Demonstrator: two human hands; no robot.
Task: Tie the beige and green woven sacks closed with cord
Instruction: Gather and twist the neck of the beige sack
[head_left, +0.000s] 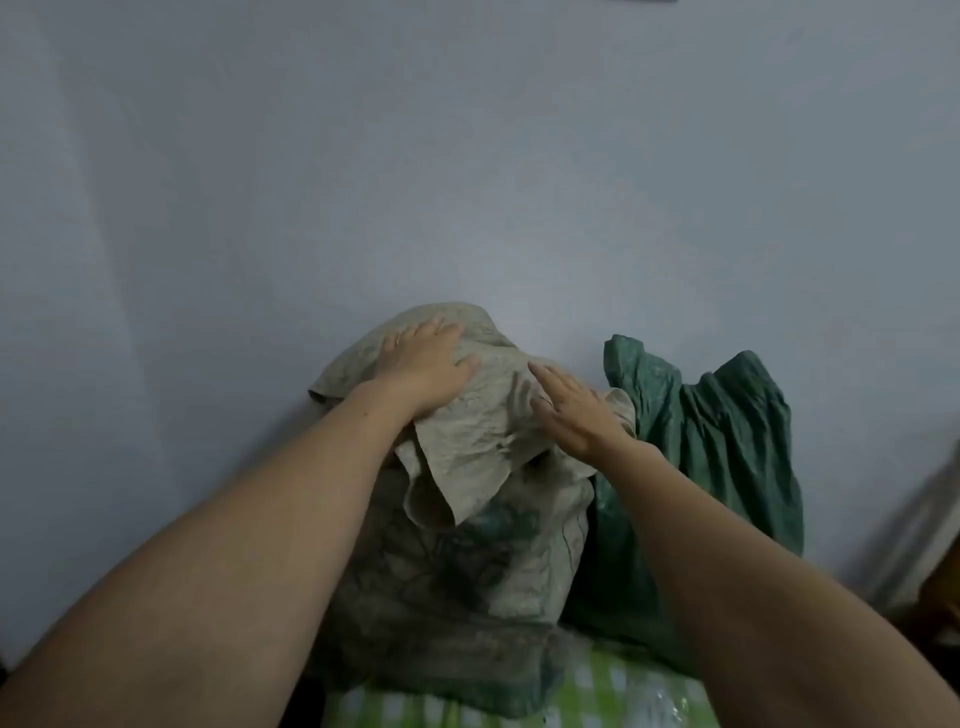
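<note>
A beige woven sack (467, 561) stands upright against the wall in the middle, its loose top flap folded over toward me. My left hand (423, 364) lies flat on the upper left of that flap, fingers spread. My right hand (571, 405) rests flat on the flap's right side, fingers together and pointing up-left. Neither hand grips anything. A green woven sack (727, 447) stands just right of the beige one, its mouth open and crumpled. No cord shows anywhere.
A pale blue-grey wall (467, 156) fills the background right behind both sacks. A green-and-white checked, plastic-covered surface (597, 686) lies under the sacks near me. Dim, blurred objects (930, 545) stand at the far right edge.
</note>
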